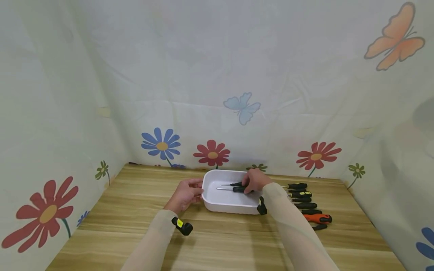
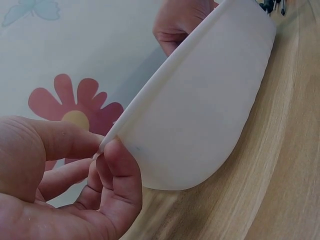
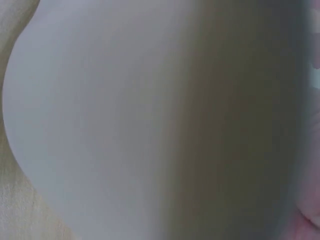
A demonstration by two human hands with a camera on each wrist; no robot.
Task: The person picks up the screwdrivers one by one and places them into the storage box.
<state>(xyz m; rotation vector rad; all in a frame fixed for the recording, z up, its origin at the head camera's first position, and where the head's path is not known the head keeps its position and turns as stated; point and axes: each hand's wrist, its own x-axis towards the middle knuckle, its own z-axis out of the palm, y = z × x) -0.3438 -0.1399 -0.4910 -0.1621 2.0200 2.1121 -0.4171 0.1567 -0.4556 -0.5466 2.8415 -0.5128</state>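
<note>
A white rectangular box point(image 1: 230, 207) stands on the table in the head view. My left hand point(image 1: 185, 195) pinches its left rim between thumb and fingers; the grip shows close up in the left wrist view. Two black-handled screwdrivers, an upper one point(image 1: 235, 184) and a lower one point(image 1: 238, 189), lie inside, shafts pointing left. Reaching over the box's right end, my right hand point(image 1: 256, 180) has its fingers curled at the lower screwdriver's handle, covering the handle ends. In the right wrist view the box wall point(image 3: 100, 115) fills most of the picture, blurred.
Right of the box, partly behind the right forearm, several screwdrivers lie in a column, with black handles point(image 1: 306, 206) and one orange-and-black handle point(image 1: 318, 218). The wooden table point(image 1: 112, 226) meets a flower-printed curtain point(image 1: 183, 113) at the back and sides.
</note>
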